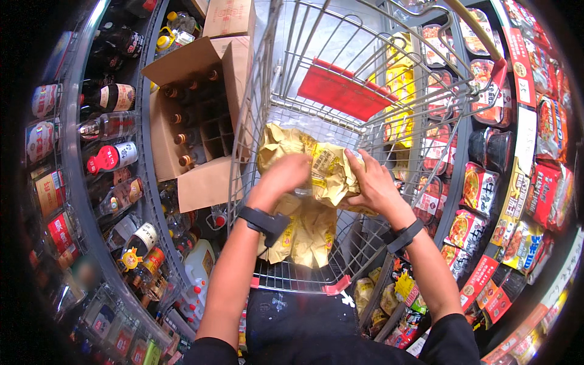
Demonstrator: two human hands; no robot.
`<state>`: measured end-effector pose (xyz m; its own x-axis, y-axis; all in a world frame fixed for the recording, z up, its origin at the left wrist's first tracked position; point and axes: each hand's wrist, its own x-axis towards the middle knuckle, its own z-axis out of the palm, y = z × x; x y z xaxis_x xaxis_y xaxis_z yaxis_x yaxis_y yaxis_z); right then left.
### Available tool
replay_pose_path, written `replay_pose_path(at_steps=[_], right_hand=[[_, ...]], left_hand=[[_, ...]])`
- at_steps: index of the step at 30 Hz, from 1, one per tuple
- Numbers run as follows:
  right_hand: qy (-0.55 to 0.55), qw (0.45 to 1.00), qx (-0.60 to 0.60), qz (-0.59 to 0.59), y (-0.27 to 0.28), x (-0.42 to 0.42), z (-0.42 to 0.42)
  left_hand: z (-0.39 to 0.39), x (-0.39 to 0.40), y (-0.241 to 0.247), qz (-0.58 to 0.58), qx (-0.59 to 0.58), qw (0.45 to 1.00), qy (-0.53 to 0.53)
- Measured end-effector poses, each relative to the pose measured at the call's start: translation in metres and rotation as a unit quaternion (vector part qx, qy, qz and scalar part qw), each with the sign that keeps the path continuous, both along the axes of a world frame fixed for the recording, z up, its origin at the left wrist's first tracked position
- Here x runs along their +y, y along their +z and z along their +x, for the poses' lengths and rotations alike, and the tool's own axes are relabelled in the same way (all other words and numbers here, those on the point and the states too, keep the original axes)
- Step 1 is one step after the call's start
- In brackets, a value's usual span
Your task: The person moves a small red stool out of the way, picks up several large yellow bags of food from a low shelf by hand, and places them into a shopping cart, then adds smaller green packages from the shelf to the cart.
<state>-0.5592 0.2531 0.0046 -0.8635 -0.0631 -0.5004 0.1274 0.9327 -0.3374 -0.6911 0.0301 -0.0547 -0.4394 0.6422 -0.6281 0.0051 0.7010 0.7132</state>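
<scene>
Several crumpled yellow-brown paper-wrapped packages point(335, 171) lie in a metal shopping cart point(328, 116) in front of me. My left hand point(292, 174) is over the upper packages, its fingers curled and blurred; whether they grip the paper cannot be told. With thumb and fingers spread, my right hand point(373, 185) holds the right side of the upper right package. More wrapped packages point(303, 232) lie lower in the cart, below my hands. A dark band with a small device is on each wrist.
An open cardboard box point(200, 182) with dark capped bottles stands left of the cart. Shelves of bottles point(117, 98) line the left side; packaged instant noodles point(479, 188) fill the right shelves. A red plastic panel point(344, 89) is on the cart's wire seat.
</scene>
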Motion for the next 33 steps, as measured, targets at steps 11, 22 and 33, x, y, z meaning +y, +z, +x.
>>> replay_pose_path(at_steps=[11, 22, 33], right_hand=[[0.011, 0.998, 0.053, -0.041, 0.021, 0.002, 0.001], [0.076, 0.996, 0.05, -0.019, 0.043, 0.011, -0.016], [0.221, 0.97, 0.081, 0.06, 0.04, -0.004, -0.067]], left_hand=[[0.003, -0.027, -0.031, -0.11, 0.356, 0.875, -0.31], [0.019, -0.054, -0.025, -0.116, 0.377, 0.894, -0.211], [0.022, -0.061, -0.028, -0.138, 0.325, 0.923, -0.155]])
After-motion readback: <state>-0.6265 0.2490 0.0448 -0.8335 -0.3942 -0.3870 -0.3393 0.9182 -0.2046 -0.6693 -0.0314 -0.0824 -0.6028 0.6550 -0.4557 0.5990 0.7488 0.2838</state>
